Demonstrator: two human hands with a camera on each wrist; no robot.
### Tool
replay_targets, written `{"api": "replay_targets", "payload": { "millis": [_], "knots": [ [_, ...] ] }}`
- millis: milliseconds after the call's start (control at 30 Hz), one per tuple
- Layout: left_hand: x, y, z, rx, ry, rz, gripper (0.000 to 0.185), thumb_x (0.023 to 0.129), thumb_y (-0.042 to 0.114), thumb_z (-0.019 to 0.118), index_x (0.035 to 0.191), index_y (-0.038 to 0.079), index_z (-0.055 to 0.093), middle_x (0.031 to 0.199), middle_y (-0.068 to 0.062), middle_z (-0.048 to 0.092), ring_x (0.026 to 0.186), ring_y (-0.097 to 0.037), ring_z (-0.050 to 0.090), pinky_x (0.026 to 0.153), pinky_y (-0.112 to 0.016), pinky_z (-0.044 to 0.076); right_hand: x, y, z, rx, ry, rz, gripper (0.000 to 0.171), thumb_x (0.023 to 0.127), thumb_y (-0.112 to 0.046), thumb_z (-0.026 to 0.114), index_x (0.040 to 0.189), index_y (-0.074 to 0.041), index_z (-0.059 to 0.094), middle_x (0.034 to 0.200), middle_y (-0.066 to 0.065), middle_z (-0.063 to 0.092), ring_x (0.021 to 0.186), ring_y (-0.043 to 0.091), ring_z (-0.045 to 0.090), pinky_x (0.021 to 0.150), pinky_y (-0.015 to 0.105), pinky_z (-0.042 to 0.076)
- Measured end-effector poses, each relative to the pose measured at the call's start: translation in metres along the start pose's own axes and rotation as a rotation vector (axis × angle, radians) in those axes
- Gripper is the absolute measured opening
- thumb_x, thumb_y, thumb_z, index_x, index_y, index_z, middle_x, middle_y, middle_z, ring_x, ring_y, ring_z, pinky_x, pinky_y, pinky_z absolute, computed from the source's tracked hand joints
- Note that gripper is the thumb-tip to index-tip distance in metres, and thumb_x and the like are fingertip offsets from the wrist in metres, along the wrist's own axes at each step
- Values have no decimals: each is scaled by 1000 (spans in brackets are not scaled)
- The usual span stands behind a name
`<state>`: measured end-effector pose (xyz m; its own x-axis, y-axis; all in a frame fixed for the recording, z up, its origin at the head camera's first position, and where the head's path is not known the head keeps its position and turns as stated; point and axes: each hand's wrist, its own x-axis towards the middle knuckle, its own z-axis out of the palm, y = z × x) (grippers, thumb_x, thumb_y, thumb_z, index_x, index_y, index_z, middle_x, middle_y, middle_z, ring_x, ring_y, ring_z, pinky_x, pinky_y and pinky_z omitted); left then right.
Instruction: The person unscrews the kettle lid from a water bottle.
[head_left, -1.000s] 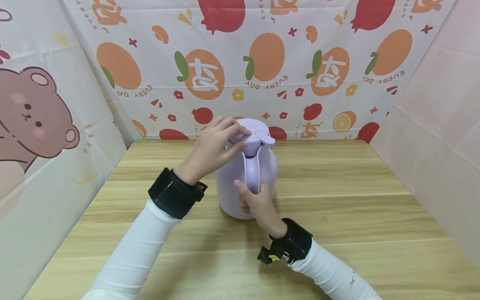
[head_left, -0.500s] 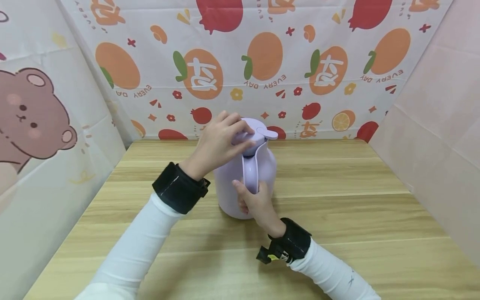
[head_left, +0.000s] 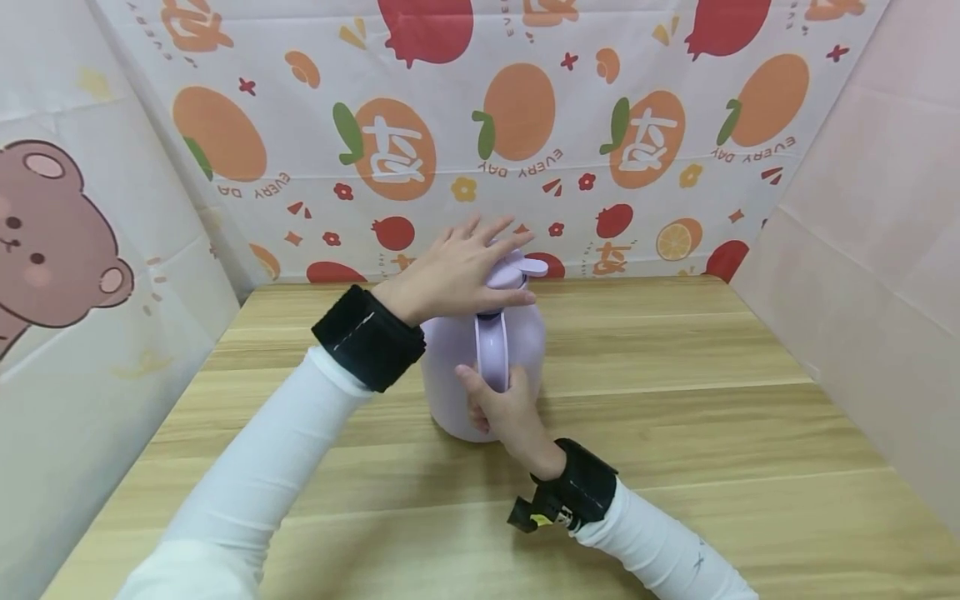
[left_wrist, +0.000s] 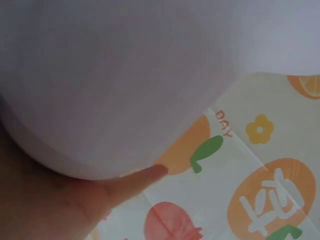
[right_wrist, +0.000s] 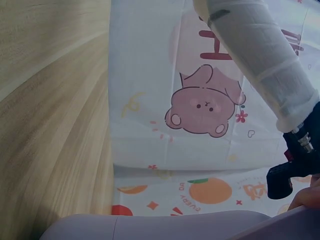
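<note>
A lilac insulated jug [head_left: 450, 387] stands upright on the table, its handle [head_left: 492, 354] facing me. My right hand [head_left: 512, 417] grips the lower part of that handle, thumb up along its left side. Over the lid [head_left: 508, 273] lies my left hand [head_left: 459, 275], fingers extended and spread, the thumb straight across the lid's near side. A small tab [head_left: 534, 267] sticks out from the lid to the right. In the left wrist view the jug [left_wrist: 125, 90] fills the upper part, with one straight finger [left_wrist: 140, 182] beneath its edge. The jug [right_wrist: 165, 227] also shows along the bottom of the right wrist view.
The wooden table [head_left: 675, 433] ends at a fruit-printed cloth [head_left: 585, 167] close behind the jug. Cloth walls stand at the left [head_left: 67, 400] and right [head_left: 862, 250]. Black bands [head_left: 371, 337] sit on both wrists.
The lid's tab has swung from front right to pointing right. My left hand has shifted right over the lid, its fingers straightening and spreading. The right hand keeps its grip on the handle.
</note>
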<state>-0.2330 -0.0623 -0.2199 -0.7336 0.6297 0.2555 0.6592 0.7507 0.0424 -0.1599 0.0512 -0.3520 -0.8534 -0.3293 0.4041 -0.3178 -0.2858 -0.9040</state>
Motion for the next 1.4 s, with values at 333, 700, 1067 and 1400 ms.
{"api": "replay_targets", "payload": {
  "millis": [333, 700, 1067, 1400],
  "knots": [
    [6, -1, 1, -17, -30, -37, 59, 87, 53, 50, 136, 21, 46, 135, -6, 45, 120, -32, 40, 95, -46, 33, 2, 0, 1, 23, 8, -12, 44, 89, -29, 56, 61, -1, 37, 48, 2, 35, 40, 14, 32, 39, 25, 29],
    [7, -3, 4, -17, 30, -29, 53, 86, 49, 54, 131, 21, 53, 127, -8, 52, 113, -29, 46, 90, -42, 38, 2, 1, 3, 31, -3, -3, 45, 88, -30, 57, 62, 0, 37, 49, 3, 35, 41, 14, 33, 40, 25, 30],
    [3, -8, -21, -124, 222, -33, 49, 86, 45, 57, 127, 18, 56, 124, -6, 52, 108, -25, 47, 82, -39, 41, 2, -1, 4, 42, -2, -1, 41, 89, -25, 56, 62, 0, 37, 50, 2, 36, 42, 14, 33, 40, 25, 30],
    [-11, -24, -19, -427, 595, -99, 45, 88, 36, 54, 128, 15, 53, 126, -5, 50, 107, -19, 47, 82, -37, 42, 1, -2, 2, 23, 10, 11, 41, 88, -26, 57, 63, 0, 38, 51, 4, 37, 42, 14, 34, 41, 25, 31]
  ]
}}
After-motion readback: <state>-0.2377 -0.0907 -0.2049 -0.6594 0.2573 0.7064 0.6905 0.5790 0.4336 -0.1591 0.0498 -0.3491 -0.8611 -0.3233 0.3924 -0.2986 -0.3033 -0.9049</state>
